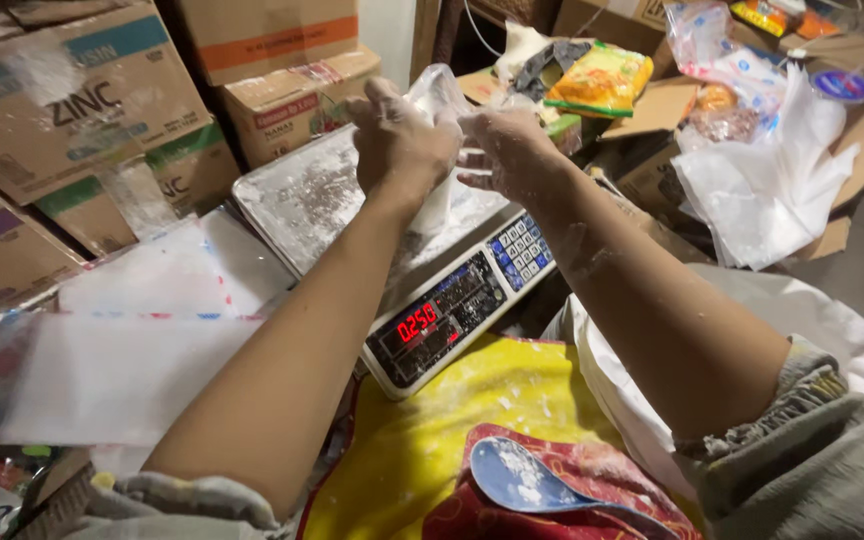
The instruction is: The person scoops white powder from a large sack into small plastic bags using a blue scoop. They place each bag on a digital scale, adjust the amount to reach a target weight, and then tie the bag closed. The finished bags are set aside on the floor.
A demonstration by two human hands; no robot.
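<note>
Reaching forward with both forearms dusted white, you have your left hand (397, 135) and right hand (512, 150) closed around the top of a clear plastic bag (439, 150) of white powder, fingers pinched at its neck. The bag stands on the metal pan of the digital scale (392, 250), whose red display glows near your left forearm. Brown cartons (82, 110) with blue, green and orange bands stack behind at left. A yellow snack packet (600, 80) lies beyond your right hand, white plastic bags (772, 190) further right.
</note>
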